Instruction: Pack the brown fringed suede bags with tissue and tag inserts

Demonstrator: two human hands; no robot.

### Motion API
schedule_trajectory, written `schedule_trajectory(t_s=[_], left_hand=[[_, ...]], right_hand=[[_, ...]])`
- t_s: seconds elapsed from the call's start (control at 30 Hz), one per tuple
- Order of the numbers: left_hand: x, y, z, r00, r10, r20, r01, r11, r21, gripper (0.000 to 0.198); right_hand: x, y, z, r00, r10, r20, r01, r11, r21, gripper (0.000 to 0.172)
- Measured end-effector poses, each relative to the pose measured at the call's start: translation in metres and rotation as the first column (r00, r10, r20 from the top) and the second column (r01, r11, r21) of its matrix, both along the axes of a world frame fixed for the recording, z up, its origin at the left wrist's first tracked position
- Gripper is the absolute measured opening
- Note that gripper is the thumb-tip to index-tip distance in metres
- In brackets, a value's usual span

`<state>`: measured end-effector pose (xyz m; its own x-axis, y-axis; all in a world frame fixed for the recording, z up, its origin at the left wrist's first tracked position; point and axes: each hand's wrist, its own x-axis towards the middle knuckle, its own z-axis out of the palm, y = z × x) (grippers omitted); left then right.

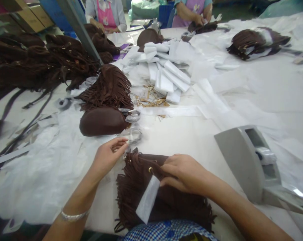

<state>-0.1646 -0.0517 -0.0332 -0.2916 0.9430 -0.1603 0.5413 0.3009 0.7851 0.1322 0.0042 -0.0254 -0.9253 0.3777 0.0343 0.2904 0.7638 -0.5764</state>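
A dark brown fringed bag (181, 204) lies in front of me, against my checked clothing. My right hand (183, 172) is closed on the bag's upper edge, thumb and fingers gripping the brown material beside a gold eyelet (150, 169). From near that eyelet a white foam strip (148, 201) hangs down over the bag's front. My left hand (111, 155) is raised at the bag's upper left, its fingertips pinched together on a crumpled piece of clear plastic wrapping (134, 135). What the wrapping covers is too blurred to make out.
Another brown fringed bag (108, 87) lies beyond my left hand, with folded white foam pieces (166, 73) behind it. A grey tape dispenser (242, 160) stands at right. Several brown bags (28, 63) are heaped left by a metal post (78, 28). Two people in aprons work opposite.
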Motion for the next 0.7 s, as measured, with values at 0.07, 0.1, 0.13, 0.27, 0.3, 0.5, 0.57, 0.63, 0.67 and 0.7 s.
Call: schedule_trajectory(t_s=[0.07, 0.1, 0.13, 0.27, 0.3, 0.5, 0.57, 0.63, 0.67, 0.7], left_hand=[[0.008, 0.010, 0.003, 0.981, -0.081, -0.178, 0.076, 0.997, -0.034, 0.048], [0.011, 0.015, 0.003, 0.957, -0.113, -0.267, 0.102, 0.993, -0.055, 0.052], [0.014, 0.020, 0.003, 0.932, -0.146, -0.331, 0.128, 0.989, -0.075, 0.055], [0.015, 0.033, -0.002, 0.890, -0.292, -0.350, 0.264, 0.956, -0.126, 0.061], [0.013, 0.035, -0.003, 0.890, -0.317, -0.328, 0.292, 0.948, -0.123, 0.060], [0.009, 0.035, 0.012, 0.877, -0.478, -0.041, 0.477, 0.878, -0.041, 0.056], [0.013, 0.035, 0.024, 0.797, -0.601, -0.059, 0.598, 0.799, -0.060, 0.051], [0.018, 0.037, 0.034, 0.670, -0.736, -0.103, 0.723, 0.677, -0.137, 0.042], [0.020, 0.040, 0.039, 0.582, -0.806, -0.107, 0.785, 0.592, -0.183, 0.037], [0.023, 0.044, 0.044, 0.484, -0.870, -0.095, 0.842, 0.492, -0.219, 0.035]], right_hand=[[0.000, -0.001, -0.002, 1.000, -0.010, 0.010, 0.010, 1.000, 0.013, 0.035], [0.000, -0.002, -0.003, 1.000, -0.016, 0.014, 0.015, 1.000, 0.020, 0.035], [0.000, -0.002, -0.004, 1.000, -0.021, 0.014, 0.021, 0.999, 0.027, 0.035], [0.000, -0.003, -0.006, 0.999, -0.037, 0.002, 0.037, 0.998, 0.050, 0.036], [0.000, -0.003, -0.007, 0.999, -0.036, -0.002, 0.036, 0.998, 0.053, 0.036], [0.000, -0.004, -0.006, 0.999, 0.016, -0.032, -0.013, 0.996, 0.093, 0.039], [-0.001, -0.005, -0.005, 0.999, 0.033, -0.023, -0.030, 0.993, 0.112, 0.039], [-0.002, -0.006, -0.004, 0.999, 0.052, -0.014, -0.050, 0.991, 0.121, 0.039], [-0.003, -0.006, -0.003, 0.998, 0.060, -0.010, -0.059, 0.991, 0.120, 0.038], [-0.003, -0.006, -0.001, 0.998, 0.068, -0.006, -0.067, 0.991, 0.116, 0.039]])
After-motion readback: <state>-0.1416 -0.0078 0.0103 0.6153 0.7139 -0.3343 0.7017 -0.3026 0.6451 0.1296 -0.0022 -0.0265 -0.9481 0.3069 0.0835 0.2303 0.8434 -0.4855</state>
